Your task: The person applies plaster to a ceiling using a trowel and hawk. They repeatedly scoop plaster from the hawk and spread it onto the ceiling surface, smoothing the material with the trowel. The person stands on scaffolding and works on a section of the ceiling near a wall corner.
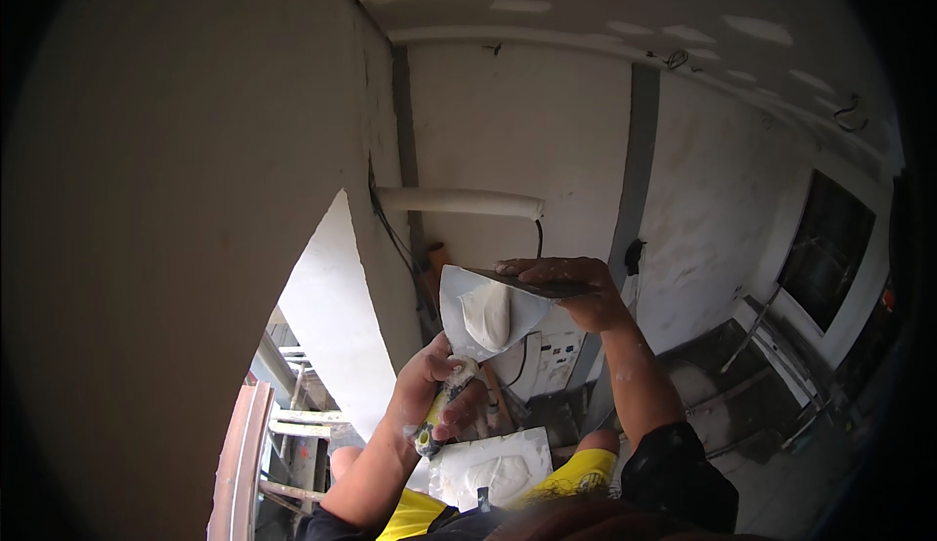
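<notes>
My left hand is wrapped round the yellow-and-black, plaster-smeared handle of a wide putty knife. Its pale blade points up and carries a thick dollop of white filler. From the right, my right hand grips a thin, flat metal scraper blade, fingers along its top. That blade's edge meets the upper part of the putty knife, close to the filler. Part of it is hidden by my fingers. Below my hands lies a white board with more filler spread on it.
A large bare wall fills the left. A pale pipe juts from the wall ahead, with dark cables hanging. Scaffolding shows through an opening at lower left. A dark window is at right; loose wires hang above.
</notes>
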`<state>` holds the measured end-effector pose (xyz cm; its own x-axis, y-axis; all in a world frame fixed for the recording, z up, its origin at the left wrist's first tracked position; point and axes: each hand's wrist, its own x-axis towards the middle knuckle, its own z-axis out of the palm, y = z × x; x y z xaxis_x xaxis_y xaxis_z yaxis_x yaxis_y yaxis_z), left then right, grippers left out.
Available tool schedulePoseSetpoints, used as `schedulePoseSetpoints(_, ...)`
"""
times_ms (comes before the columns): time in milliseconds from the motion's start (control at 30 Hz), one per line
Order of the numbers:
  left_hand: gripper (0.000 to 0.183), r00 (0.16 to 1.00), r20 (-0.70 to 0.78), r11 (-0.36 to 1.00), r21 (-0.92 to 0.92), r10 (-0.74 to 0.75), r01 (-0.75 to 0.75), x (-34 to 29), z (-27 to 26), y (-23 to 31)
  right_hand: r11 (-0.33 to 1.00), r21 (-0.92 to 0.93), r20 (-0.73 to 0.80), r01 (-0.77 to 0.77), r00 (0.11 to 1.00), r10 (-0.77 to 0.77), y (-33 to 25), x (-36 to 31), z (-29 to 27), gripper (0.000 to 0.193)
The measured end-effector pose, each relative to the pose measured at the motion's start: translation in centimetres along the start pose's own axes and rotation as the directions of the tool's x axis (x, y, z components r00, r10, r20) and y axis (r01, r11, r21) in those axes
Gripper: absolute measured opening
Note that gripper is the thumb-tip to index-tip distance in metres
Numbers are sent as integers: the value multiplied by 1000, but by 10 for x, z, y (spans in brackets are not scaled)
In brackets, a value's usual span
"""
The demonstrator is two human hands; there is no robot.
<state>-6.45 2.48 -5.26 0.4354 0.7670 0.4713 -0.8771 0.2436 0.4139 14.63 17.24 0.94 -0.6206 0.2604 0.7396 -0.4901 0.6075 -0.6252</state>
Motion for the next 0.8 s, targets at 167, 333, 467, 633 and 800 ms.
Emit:
schedulePoseSetpoints(167,58,991,-118,966,258,66,-34,-2,12,7,853,-512,125,104,991,-47,8,15,-20,33)
schedulePoseSetpoints(333,48,958,-271,913,406,94,25,11,17,7,640,-599,-403,-482,871,279,56,48,-112,31)
schedulePoseSetpoints(467,29,880,-470,954,288,70,78,9,-21,0,930,345,-655,126,742,143,36,166,-142,42)
schedulePoseSetpoints(633,22,802,-597,992,109,12,67,-20,-100,-40,857,426,-637,291,769,56,30,292,-160,43)
schedulePoseSetpoints(800,20,645,-759,983,35,-90,179,-50,-140,-78,815,419,-643,400,765,-44,35,348,-191,43)
